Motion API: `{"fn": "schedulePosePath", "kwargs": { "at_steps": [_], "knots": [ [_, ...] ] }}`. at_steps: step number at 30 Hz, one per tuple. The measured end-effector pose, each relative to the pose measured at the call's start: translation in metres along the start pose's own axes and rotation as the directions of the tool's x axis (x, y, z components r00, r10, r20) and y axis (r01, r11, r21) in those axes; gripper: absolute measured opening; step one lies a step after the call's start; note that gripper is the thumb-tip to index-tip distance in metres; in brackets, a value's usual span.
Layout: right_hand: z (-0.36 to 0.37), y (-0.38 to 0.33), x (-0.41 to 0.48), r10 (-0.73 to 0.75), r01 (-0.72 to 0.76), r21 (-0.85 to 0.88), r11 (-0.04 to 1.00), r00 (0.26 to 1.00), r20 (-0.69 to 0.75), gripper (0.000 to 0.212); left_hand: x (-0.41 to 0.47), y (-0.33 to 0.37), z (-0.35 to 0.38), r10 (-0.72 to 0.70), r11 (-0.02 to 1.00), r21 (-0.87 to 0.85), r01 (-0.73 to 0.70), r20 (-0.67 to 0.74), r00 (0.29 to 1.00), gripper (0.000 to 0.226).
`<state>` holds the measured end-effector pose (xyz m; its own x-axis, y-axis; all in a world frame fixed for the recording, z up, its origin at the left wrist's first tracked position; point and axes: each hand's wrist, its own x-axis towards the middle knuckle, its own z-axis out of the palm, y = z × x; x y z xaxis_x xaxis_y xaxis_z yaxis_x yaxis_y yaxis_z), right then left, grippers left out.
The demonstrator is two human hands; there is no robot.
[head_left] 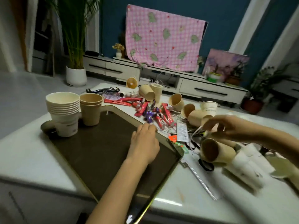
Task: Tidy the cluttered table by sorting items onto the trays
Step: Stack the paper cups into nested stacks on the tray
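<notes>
**Hands at the tray's edge, cups half sorted**

Head view: print on the upright white cup (209,108) and on the paper slip (182,132) is too blurred to read. The dark tray (97,152) lies on the white table (24,151). A white cup stack (63,110) and a brown cup stack (91,109) stand at its far left corner, and bare surface shows toward the near rim. The left hand (144,143) rests at the tray's right rim with its fingers bent over the edge; I cannot tell whether it grips. The right hand (226,126) hovers over the toppled brown cups (213,151), its fingers loosely spread and nothing plainly held. Red wrappers (145,107) crowd the table just beyond the rim.
</notes>
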<state>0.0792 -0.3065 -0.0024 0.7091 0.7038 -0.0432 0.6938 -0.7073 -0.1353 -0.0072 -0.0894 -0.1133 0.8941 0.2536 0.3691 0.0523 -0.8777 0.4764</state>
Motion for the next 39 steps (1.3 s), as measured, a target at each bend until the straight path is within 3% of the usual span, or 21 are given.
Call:
{"fn": "schedulePosePath", "kwargs": {
  "at_steps": [3, 5, 9, 13, 16, 19, 23, 27, 31, 35, 37, 39],
  "knots": [
    [0.012, 0.021, -0.016, 0.067, 0.007, -0.406, 0.914, 0.983, 0.169, 0.043, 0.0, 0.009, 0.003, -0.019, 0.999, -0.046, 0.021, 0.031, 0.999, 0.031],
    [0.022, 0.026, -0.022, 0.049, 0.063, -0.478, 0.876, 0.975, 0.218, 0.052, 0.001, 0.017, 0.001, -0.025, 0.997, -0.073, 0.027, 0.032, 0.999, 0.03],
    [0.032, 0.025, -0.021, -0.039, 0.121, -0.512, 0.85, 0.985, 0.168, 0.022, 0.002, 0.02, -0.002, -0.043, 0.995, -0.093, 0.044, 0.014, 0.999, 0.029],
    [0.015, 0.018, -0.015, -0.083, 0.1, -0.374, 0.922, 0.995, 0.062, 0.018, 0.002, 0.012, -0.004, -0.073, 0.987, -0.14, 0.073, 0.005, 0.997, 0.029],
    [-0.006, -0.002, -0.003, -0.14, 0.124, -0.117, 0.985, 0.979, -0.146, 0.006, 0.0, -0.003, -0.007, -0.126, 0.976, -0.179, 0.123, -0.005, 0.992, 0.028],
    [-0.008, -0.042, 0.029, -0.163, 0.217, 0.12, 0.969, 0.922, -0.351, 0.003, -0.004, -0.022, -0.013, -0.213, 0.962, -0.173, 0.213, 0.013, 0.977, 0.031],
    [0.011, -0.113, 0.086, -0.142, 0.351, 0.341, 0.872, 0.848, -0.511, 0.015, -0.011, -0.046, -0.013, -0.304, 0.953, 0.037, 0.302, 0.151, 0.941, 0.039],
    [0.025, -0.187, 0.145, -0.133, 0.43, 0.374, 0.821, 0.782, -0.609, 0.018, -0.014, -0.064, -0.008, -0.26, 0.953, 0.215, 0.212, 0.229, 0.938, 0.047],
    [0.032, -0.222, 0.192, -0.144, 0.354, 0.254, 0.9, 0.791, -0.595, 0.017, -0.014, -0.071, 0.001, -0.239, 0.951, 0.261, 0.168, 0.274, 0.931, 0.049],
    [0.045, -0.234, 0.217, -0.228, 0.254, 0.053, 0.966, 0.928, -0.295, 0.021, -0.015, -0.071, 0.004, -0.224, 0.953, 0.258, 0.158, 0.25, 0.942, 0.046],
    [0.048, -0.234, 0.216, -0.301, 0.32, 0.081, 0.944, 0.935, -0.186, 0.025, -0.014, -0.069, 0.001, -0.225, 0.952, 0.262, 0.161, 0.234, 0.946, 0.045],
    [0.046, -0.222, 0.207, -0.299, 0.355, 0.181, 0.917, 0.913, -0.277, 0.032, -0.015, -0.068, -0.003, -0.216, 0.953, 0.255, 0.165, 0.189, 0.958, 0.043]
  ]
}}
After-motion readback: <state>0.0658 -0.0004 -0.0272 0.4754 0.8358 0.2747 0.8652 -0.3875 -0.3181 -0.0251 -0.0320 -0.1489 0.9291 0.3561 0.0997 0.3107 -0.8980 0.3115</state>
